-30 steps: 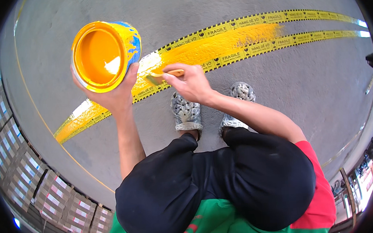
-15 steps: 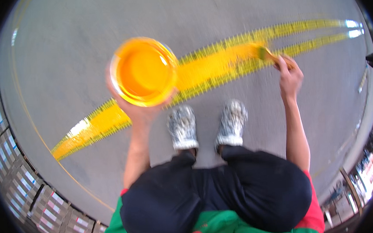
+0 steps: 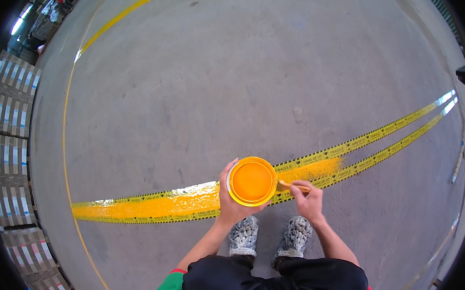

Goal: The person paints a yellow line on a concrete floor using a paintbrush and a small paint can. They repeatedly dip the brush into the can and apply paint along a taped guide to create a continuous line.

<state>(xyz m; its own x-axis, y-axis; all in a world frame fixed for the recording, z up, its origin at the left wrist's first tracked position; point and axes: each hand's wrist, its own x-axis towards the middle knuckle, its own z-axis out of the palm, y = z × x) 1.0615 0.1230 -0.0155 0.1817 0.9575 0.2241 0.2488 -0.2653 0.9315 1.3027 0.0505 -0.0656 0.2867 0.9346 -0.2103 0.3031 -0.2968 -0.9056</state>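
Note:
My left hand (image 3: pixel 231 204) is wrapped round an open can of yellow-orange paint (image 3: pixel 252 181), held up in front of my feet. In my right hand (image 3: pixel 307 200) is a paintbrush (image 3: pixel 294 186), its wooden handle gripped close to the can's right side. The brush's bristles are mostly hidden beside the can's rim. Below, a band of wet yellow paint (image 3: pixel 150 207) runs over the floor between two strips of yellow-and-black printed tape (image 3: pixel 372 136). Toward the right the paint thins to a ragged end, and bare grey floor shows between the strips beyond it.
My patterned grey-and-white shoes (image 3: pixel 295 237) stand just on the near side of the tape. Stacked, strapped bundles (image 3: pixel 12 114) line the left edge. A thin yellow line (image 3: pixel 67 151) crosses the floor at left, with another painted yellow stripe (image 3: pixel 126 13) farther off.
The brush has left the painted band and come in to the can's right side. The can now appears lower and nearer my right hand. My view has tilted up, showing more floor ahead.

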